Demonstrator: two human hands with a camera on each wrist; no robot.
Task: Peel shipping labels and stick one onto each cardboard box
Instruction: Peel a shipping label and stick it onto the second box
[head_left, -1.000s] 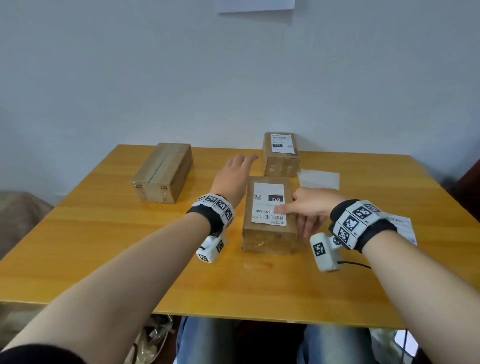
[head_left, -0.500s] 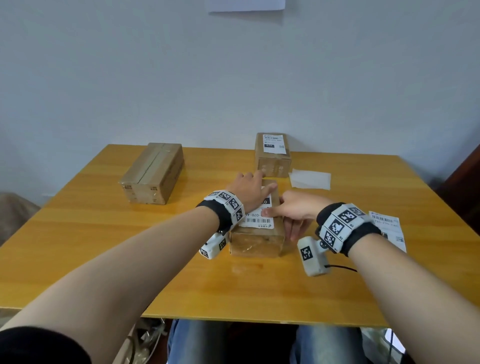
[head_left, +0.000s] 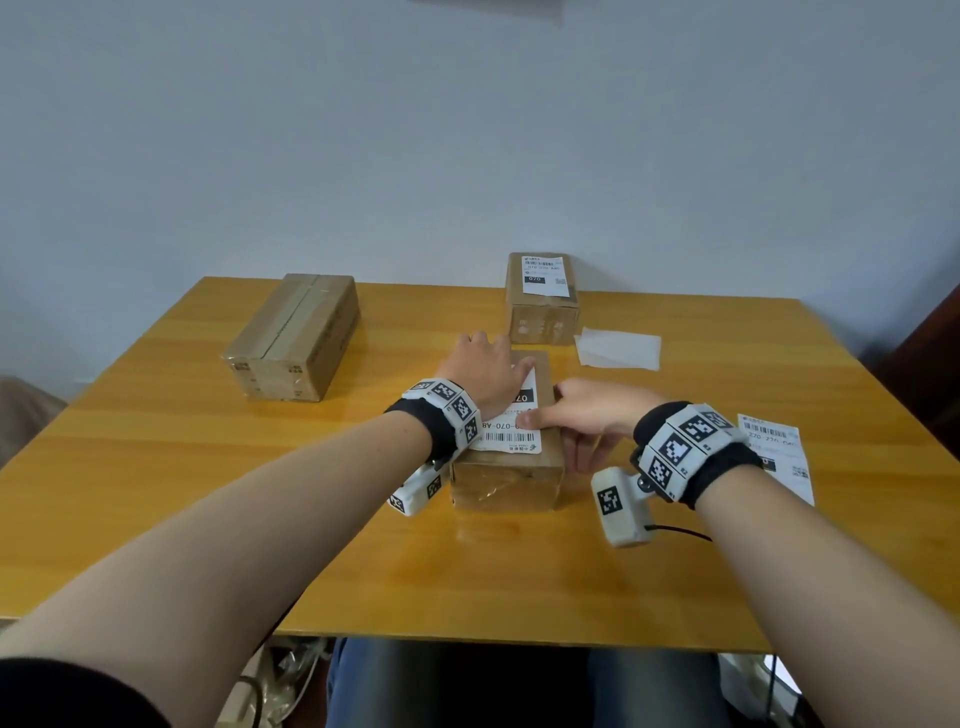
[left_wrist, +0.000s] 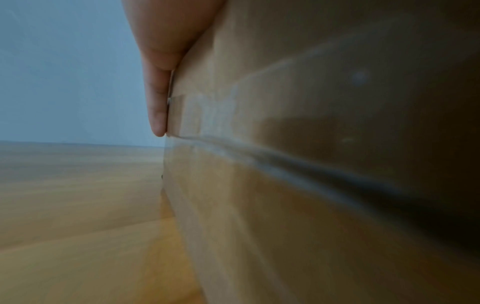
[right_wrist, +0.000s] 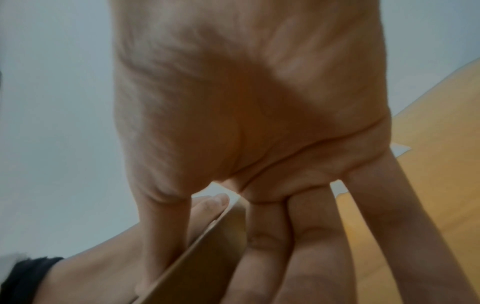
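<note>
On the wooden table (head_left: 156, 467) we see the near cardboard box (head_left: 506, 480) between both hands. Our left hand (head_left: 480, 371) lies flat across its shipping label (head_left: 511, 441), hiding the label's upper half. Our right hand (head_left: 592, 415) grips the box's right edge, thumb on top, fingers (right_wrist: 311, 257) straight down its side; their tips are cut off.

Head view bright, even, soft daylight; faint glare streaks on table (head_left: 156, 467) top; weak shadows under wrists. Wide-angle bend at edges, forearms stretched. Left wrist view dim, soft-focus, motion-smeared; sheen on tape of box (left_wrist: 311, 164), dark toward rt edge. Right wrist view underexposed, blurry; palm of right hand (right_wrist: 246, 102) in shadow, bg washed pale.
</note>
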